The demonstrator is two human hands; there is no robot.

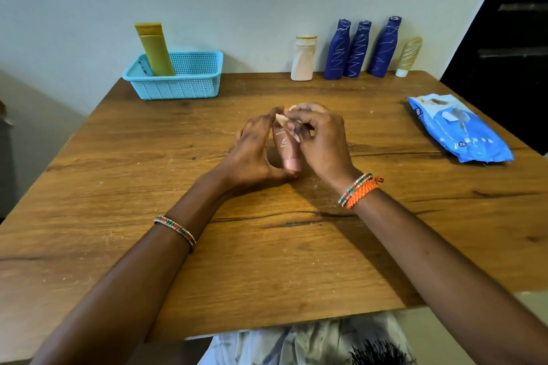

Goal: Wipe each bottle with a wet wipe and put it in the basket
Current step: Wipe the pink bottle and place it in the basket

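A small pink plastic tube bottle (287, 147), cap toward the viewer, sits at mid-table between both hands. The left hand (252, 154) holds it in a half-closed grip, thumb at the cap and fingers at the far end. The right hand (318, 139) pinches a crumpled white wet wipe (285, 120) against the tube's upper end. A light blue perforated plastic basket (178, 80) stands at 10 o'clock on the wooden table (296, 246), holding a tall yellow tube (155, 50). Three dark blue bottles (358, 49) stand at 1 o'clock.
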